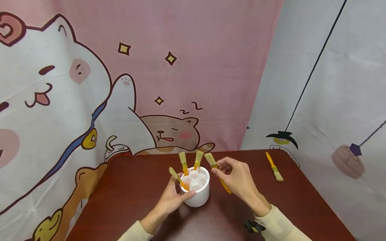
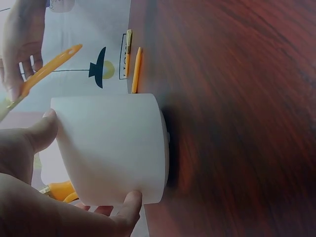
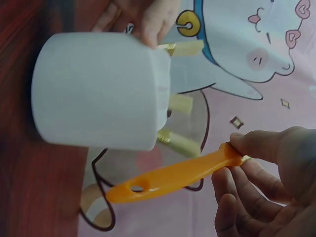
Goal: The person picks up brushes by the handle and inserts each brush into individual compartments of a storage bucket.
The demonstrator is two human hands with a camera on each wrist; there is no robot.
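A white round holder [image 1: 198, 199] with inner dividers stands upright on the table. My left hand [image 1: 172, 197] grips its left side, thumb at the front. Three paintbrushes stand in its compartments, bristles up: a left one [image 1: 174, 173], a back one [image 1: 183, 159] and another back one [image 1: 198, 158]. To the right of the holder, my right hand [image 1: 239, 175] pinches a further paintbrush [image 3: 173, 177] near its metal band. Its bristles point up and its orange handle hangs tilted downward, apart from the holder in the head view.
Another paintbrush [image 1: 274, 167] lies at the right of the dark red-brown table [image 1: 135, 174]. Two orange pieces show beyond the holder in the left wrist view. A cloth with cartoon cats [image 1: 211, 50] hangs behind the table, and a pale cloth [image 1: 325, 93] at the right.
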